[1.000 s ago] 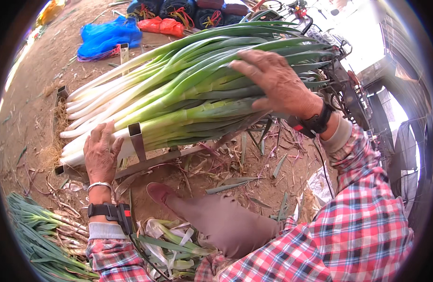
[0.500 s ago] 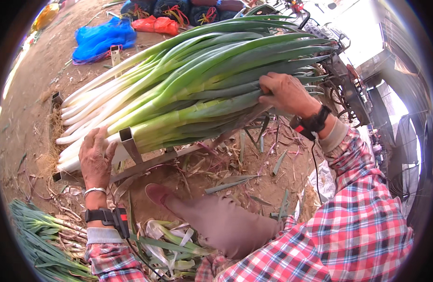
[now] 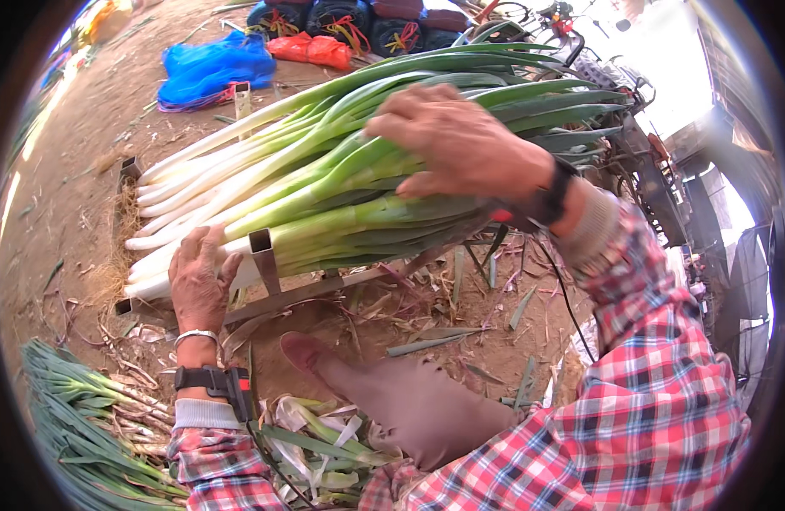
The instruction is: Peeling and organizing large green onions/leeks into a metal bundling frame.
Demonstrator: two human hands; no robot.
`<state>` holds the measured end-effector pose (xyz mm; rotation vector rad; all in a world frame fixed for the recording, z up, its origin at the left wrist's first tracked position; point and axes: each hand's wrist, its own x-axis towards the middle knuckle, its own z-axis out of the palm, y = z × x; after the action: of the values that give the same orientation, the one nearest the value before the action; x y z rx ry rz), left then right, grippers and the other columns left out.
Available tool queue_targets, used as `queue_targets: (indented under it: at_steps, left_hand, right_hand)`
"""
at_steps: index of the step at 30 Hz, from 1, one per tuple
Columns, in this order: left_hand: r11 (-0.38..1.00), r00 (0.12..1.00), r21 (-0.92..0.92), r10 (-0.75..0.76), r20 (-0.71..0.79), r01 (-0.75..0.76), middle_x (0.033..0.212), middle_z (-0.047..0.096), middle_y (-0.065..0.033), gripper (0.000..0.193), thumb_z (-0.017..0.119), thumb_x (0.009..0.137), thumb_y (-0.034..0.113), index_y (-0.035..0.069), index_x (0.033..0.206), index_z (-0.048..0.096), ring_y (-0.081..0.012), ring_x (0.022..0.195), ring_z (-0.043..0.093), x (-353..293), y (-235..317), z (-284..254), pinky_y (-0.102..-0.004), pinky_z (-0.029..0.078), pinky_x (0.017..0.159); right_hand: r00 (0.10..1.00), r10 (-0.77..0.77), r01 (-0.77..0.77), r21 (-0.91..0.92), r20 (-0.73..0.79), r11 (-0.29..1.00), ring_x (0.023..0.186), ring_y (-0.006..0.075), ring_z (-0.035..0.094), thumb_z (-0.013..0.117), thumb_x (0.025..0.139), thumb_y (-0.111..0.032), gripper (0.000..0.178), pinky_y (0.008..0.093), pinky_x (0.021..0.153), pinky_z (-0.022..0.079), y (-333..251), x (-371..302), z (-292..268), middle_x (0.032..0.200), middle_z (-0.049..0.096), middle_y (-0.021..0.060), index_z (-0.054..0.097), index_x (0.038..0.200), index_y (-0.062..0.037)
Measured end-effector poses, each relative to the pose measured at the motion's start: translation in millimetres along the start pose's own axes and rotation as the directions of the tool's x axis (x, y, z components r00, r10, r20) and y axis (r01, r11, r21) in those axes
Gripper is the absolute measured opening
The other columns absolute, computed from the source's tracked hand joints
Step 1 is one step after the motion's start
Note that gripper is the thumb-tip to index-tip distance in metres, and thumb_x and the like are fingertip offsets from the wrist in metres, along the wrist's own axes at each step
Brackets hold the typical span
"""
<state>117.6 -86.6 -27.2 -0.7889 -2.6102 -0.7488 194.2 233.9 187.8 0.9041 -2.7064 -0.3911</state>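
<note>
A large pile of long green onions lies across a metal rack, with white root ends at left and green leaves at right. My left hand lies on the white stalks at the near side, beside a square rack post, its fingers laid out flat. Over the middle of the green leaves is my right hand, fingers stretched out and slightly blurred. Nothing shows gripped in it. I cannot tell whether its fingertips touch the leaves.
More onions lie on the ground at lower left, near peeled leaf scraps. Beyond the rack are blue netting, an orange-red bag and dark bundles. A vehicle stands at right. My foot is by the rack.
My right hand has moved left and up from the near edge of the leaves to above their middle, and its fingers have stretched out. My left hand stays on the white stalks.
</note>
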Motion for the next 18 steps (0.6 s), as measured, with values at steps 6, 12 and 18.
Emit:
queue_targets:
  at_steps: [6, 12, 18]
  left_hand:
    - [0.999, 0.999, 0.029, 0.036, -0.017, -0.035, 0.119, 0.057, -0.0102, 0.048, 0.073, 0.083, 0.030, 0.014, 0.127, 0.059, -0.0317, 0.113, 0.055, -1, 4, 4, -0.0441, 0.043, 0.097]
    - [1.000, 0.998, 0.023, 0.021, -0.053, -0.020, 0.116, 0.058, -0.0066, 0.049, 0.074, 0.081, 0.037, 0.020, 0.125, 0.061, -0.0298, 0.119, 0.054, -1, 4, 5, -0.0444, 0.041, 0.100]
    - [0.998, 0.994, 0.068, 0.025, -0.103, -0.018, 0.115, 0.059, -0.0045, 0.048, 0.073, 0.080, 0.041, 0.020, 0.122, 0.063, -0.0269, 0.115, 0.055, -4, 7, 5, -0.0439, 0.042, 0.097]
  right_hand:
    - [0.910, 0.157, -0.214, 0.108, 0.384, 0.971, 0.109, 0.0298, 0.058, 0.078, 0.073, -0.026, 0.041, 0.0413, 0.086, 0.051, -8, 17, 59, 0.107, 0.060, 0.0103, 0.059, 0.104, -0.0057]
    - [0.951, 0.202, -0.218, 0.046, 0.233, 0.975, 0.099, 0.0269, 0.057, 0.068, 0.084, -0.035, 0.032, 0.0398, 0.086, 0.048, -26, -1, 76, 0.097, 0.058, 0.0088, 0.058, 0.096, -0.0067]
    - [0.963, 0.210, -0.220, 0.038, 0.169, 0.975, 0.097, 0.0280, 0.055, 0.066, 0.085, -0.034, 0.029, 0.0405, 0.084, 0.046, -37, -2, 83, 0.095, 0.055, 0.0098, 0.057, 0.091, -0.0070]
